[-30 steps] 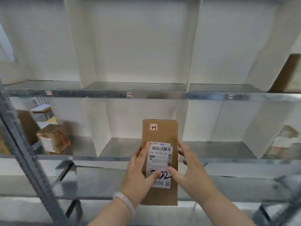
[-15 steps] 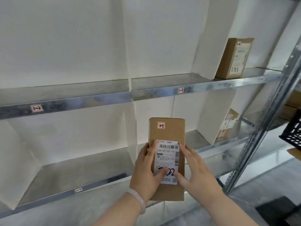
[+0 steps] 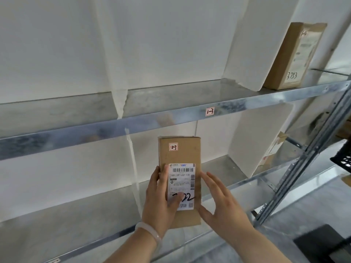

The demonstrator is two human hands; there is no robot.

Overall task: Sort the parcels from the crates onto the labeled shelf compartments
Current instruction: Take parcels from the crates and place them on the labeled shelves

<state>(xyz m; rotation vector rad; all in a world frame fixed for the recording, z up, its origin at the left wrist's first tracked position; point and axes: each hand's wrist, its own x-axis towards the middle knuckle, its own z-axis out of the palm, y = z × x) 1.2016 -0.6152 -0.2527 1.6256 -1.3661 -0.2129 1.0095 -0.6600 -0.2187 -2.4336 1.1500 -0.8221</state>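
**Parcel 2-3, held before the lower shelf**

- Item: brown parcel [image 3: 180,154], upright, long side vertical, at view centre. 2-3 tag [image 3: 173,146] near its top edge; white label [image 3: 181,183] on the lower half, with handwritten digits partly under a thumb.
- Location: carried in the air in front of the lower shelf [image 3: 247,184]. Its top edge sits just under the front rail of the upper shelf [image 3: 133,124]. Its bottom edge hangs below the lower shelf's front rail.
- Left hand [image 3: 161,202]: gripping the parcel, thumb across the label, fingers round the left edge. Bracelet [image 3: 150,232] on the wrist.
- Right hand [image 3: 222,202]: fingers straight and spread along the parcel's right edge, thumb by the bottom right corner. Whether it touches cannot be told.
- Open room: the bay [image 3: 214,168] behind the parcel, between two white dividers [image 3: 245,149] at 9 and 3 o'clock, shows bare metal. The upper bay at 12 o'clock is also bare, with a 1-3 tag [image 3: 209,111] on its rail.
- Neighbours: box [image 3: 292,57] marked 3753 at 1 o'clock on the upper shelf, past a divider. Steel post [image 3: 303,162] at 3 o'clock, well apart. Black crate [image 3: 343,162] at the right edge of view.
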